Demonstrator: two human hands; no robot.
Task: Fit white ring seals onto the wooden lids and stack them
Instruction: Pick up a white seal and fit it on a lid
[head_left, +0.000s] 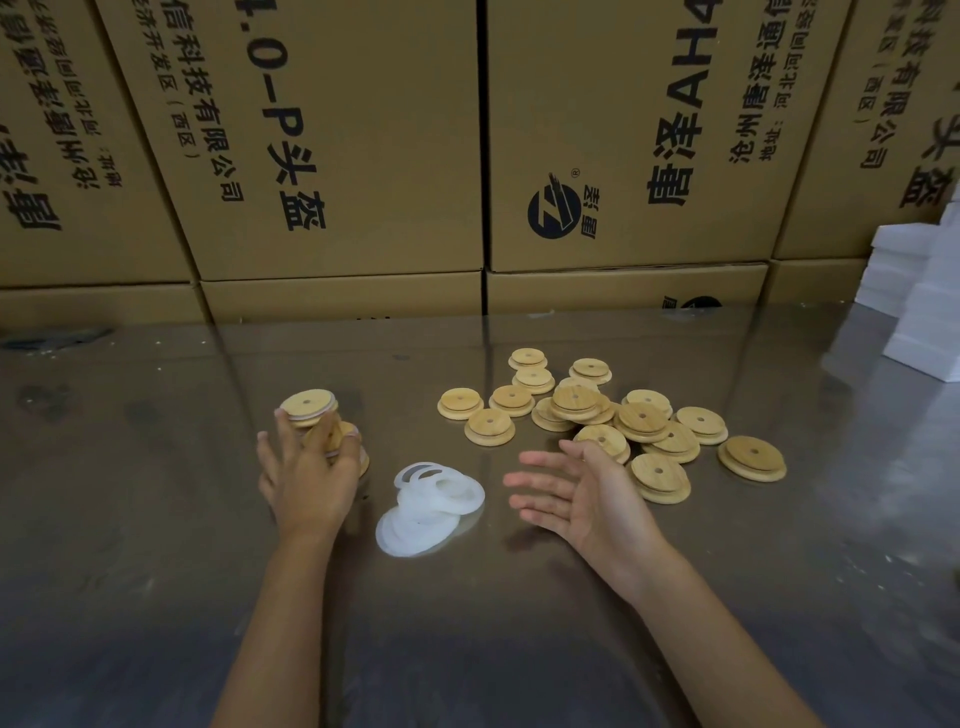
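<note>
Wooden lids lie loose in a heap at centre-right on the steel table, none visibly sealed as far as I can tell. Left hand is on the small stack of lids at the left, fingers spread over its near side — touching or steadying it; whether it truly grips is unclear, blur hides the fingertips. Right hand hangs empty, palm turned inward, fingers straight and apart, between the pile of white ring seals and the loose heap. Step looks like stacking, a finished lid just set on the pile. Next move, likely — right hand picks a lid from the heap, then a seal from the white pile beside it. Cardboard cartons stand behind.
</note>
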